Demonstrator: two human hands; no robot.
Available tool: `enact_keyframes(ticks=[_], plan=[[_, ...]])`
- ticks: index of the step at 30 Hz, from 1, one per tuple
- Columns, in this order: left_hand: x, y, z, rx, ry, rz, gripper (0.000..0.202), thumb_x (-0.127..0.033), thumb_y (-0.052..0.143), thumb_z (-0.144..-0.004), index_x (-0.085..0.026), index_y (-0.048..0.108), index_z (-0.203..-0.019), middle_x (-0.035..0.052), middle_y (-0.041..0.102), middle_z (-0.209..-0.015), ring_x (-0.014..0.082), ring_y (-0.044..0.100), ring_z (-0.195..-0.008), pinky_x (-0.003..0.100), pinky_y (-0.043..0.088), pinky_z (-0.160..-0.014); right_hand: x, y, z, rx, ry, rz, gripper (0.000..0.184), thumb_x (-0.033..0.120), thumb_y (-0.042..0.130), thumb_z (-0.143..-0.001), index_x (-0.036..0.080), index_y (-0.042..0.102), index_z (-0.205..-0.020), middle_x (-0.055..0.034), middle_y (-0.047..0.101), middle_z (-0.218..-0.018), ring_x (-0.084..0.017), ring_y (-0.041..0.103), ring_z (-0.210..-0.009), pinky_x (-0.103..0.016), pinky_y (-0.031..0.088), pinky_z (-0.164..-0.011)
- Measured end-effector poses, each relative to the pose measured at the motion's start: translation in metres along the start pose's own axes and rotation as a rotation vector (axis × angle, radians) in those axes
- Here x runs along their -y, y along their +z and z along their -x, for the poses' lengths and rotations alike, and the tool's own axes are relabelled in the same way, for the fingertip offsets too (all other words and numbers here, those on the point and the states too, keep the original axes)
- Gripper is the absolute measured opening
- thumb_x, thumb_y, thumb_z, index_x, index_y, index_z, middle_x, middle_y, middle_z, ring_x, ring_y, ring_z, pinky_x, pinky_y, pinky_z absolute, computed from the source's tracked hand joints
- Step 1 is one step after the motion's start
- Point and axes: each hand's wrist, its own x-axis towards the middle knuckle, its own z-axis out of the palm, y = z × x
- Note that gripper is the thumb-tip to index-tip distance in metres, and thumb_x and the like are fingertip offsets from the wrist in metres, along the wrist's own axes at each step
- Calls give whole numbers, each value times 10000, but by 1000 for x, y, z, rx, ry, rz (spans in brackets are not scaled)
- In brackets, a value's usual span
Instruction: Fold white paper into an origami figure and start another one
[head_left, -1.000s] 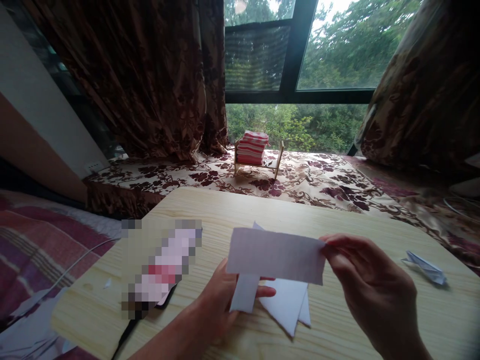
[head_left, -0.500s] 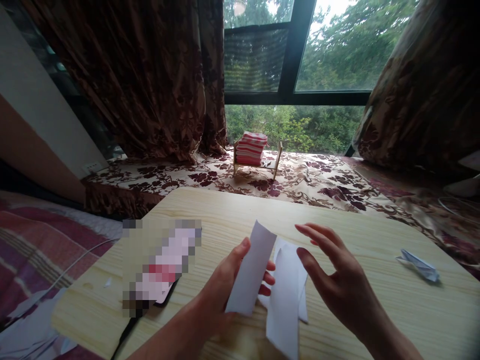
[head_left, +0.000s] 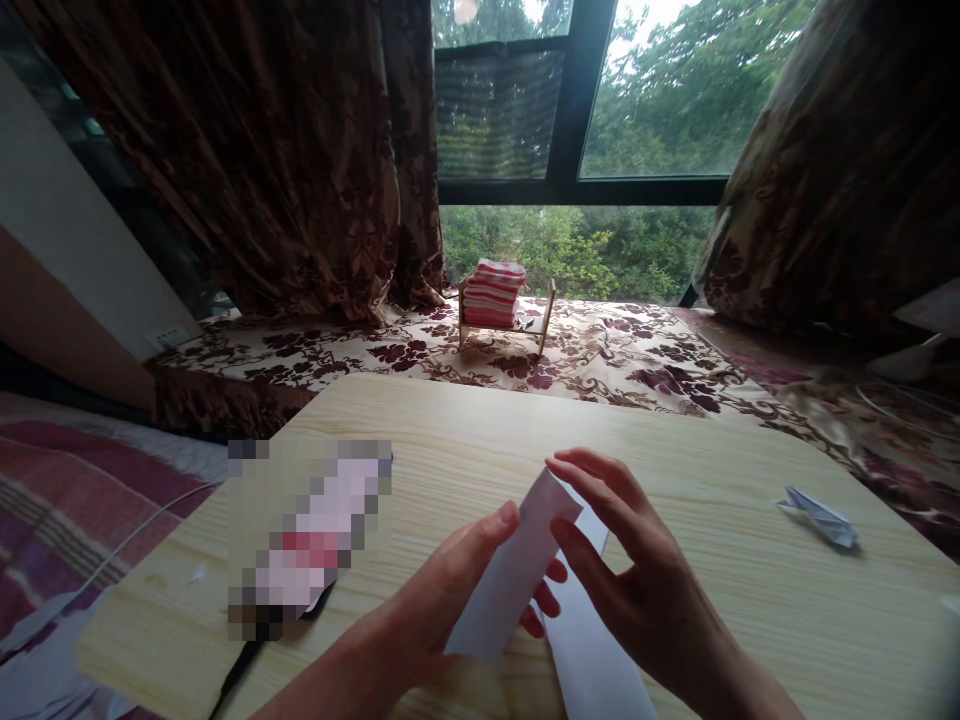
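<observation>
My left hand (head_left: 450, 565) holds a white paper strip (head_left: 514, 565), thumb on its face and fingers behind it. The strip is tilted, its top edge leaning to the right. My right hand (head_left: 637, 550) is at the strip's upper right end, thumb and fingers apart around the corner. Whether those fingertips touch the paper I cannot tell. Below both hands, more white paper (head_left: 592, 640) lies on the wooden table (head_left: 450, 420), partly hidden by the right hand and the held strip.
A folded paper piece (head_left: 821, 518) lies at the table's right. On the left rests a phone (head_left: 322, 540), blurred out, with a black cable (head_left: 240, 670). A small wooden rack (head_left: 546, 320) with folded striped cloths (head_left: 493, 295) stands on the window ledge beyond.
My right hand has moved left to the held strip's upper end. The strip has shifted slightly right and down in the picture. The view has also turned a little.
</observation>
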Motion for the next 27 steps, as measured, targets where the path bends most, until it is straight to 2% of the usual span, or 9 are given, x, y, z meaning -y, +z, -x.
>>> enact_keyframes(ticks=[8,13,21,27], plan=[[-1,1,0,3,1,22,546,-594,498,-818,-109,641,-1023,73,651,-744,153,588,-604,264,434,-621,2,-1,-1,-37,-31,5,421,105,499,-862,259,523,-1253,-115,514,-1220,-237,568,-1086,-397,552,-831],[2,-2,-2,19,7,38,546,-595,536,-795,-116,644,-1033,87,658,-834,156,599,-661,262,446,-629,1,-2,-1,-95,1,-20,261,112,542,-846,225,591,-1076,-96,535,-1149,-216,557,-1067,-359,525,-835],[-1,-3,-1,30,-44,45,532,-607,567,-763,-126,627,-982,91,634,-906,160,600,-707,270,450,-650,2,-6,-4,-106,41,-69,111,116,573,-832,223,583,-855,-65,554,-1014,-200,576,-959,-332,496,-759],[0,-9,-5,133,-46,164,553,-601,530,-797,-147,602,-1102,105,604,-983,198,606,-803,334,499,-687,3,-10,-5,-92,27,-196,139,92,553,-834,225,578,-866,-50,630,-904,-197,614,-888,-350,522,-749]])
